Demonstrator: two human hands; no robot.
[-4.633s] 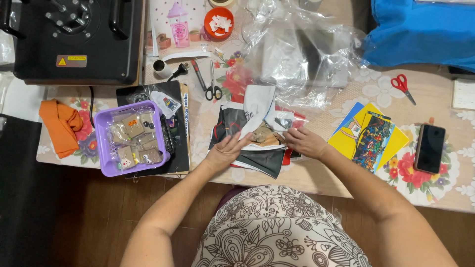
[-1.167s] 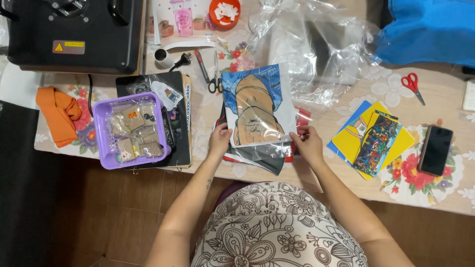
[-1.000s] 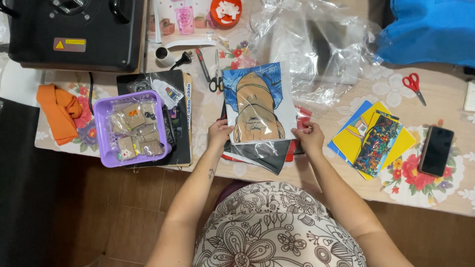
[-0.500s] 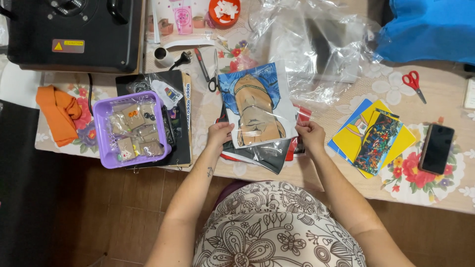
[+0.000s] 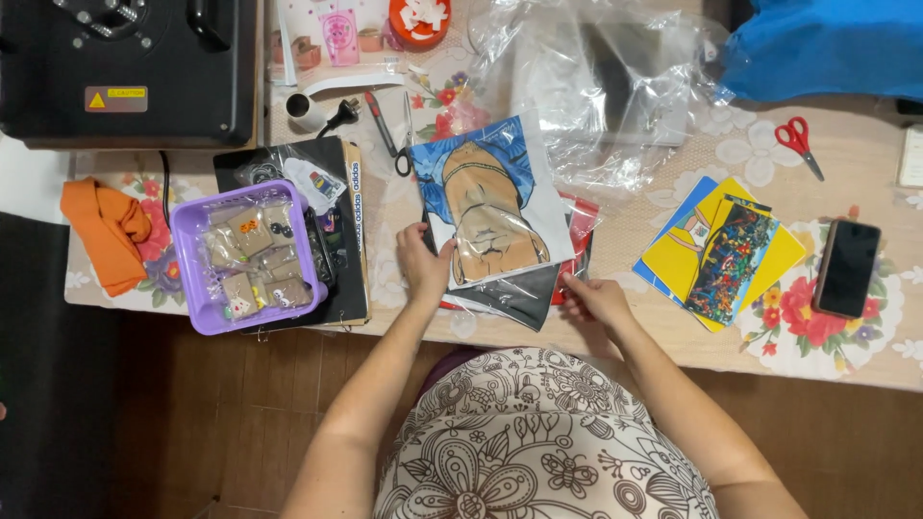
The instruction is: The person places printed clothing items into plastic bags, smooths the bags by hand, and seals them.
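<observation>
Here the left hand (image 5: 423,264) pinches the left edge of a printed sheet (image 5: 490,207), thumb on top and fingers curled under, so it is closed on that edge. The right hand (image 5: 594,298) rests at the lower right corner of the same pile, fingers bent and touching the dark plastic sleeve (image 5: 519,298) that sticks out beneath the sheet; whether it truly grips the sleeve I cannot tell. The sheet shows one figure in tan against blue and lies tilted near the front edge of the table (image 5: 865,356). One red packet (image 5: 580,240) peeks out on the pile's right side.

Left of the hands lies one black binder (image 5: 348,288), and on it one purple basket (image 5: 197,279) filled with small clear bags, about six as far as I can count. One orange cloth (image 5: 106,231) lies crumpled beside the basket. Above them stands one black press machine (image 5: 125,67).

Right of the pile lies a fan of colourful prints (image 5: 716,252), at least three, overlapping. Just beside them lies one dark phone (image 5: 846,267). Two pairs of scissors are in view: black-handled scissors (image 5: 404,135) above the sheet and red-handled scissors (image 5: 798,142) farther right. Crumpled clear plastic bags (image 5: 596,86) are heaped behind the sheet, one blue bag (image 5: 827,48) sits at the far corner, and one orange cup (image 5: 419,19) stands at the back.
</observation>
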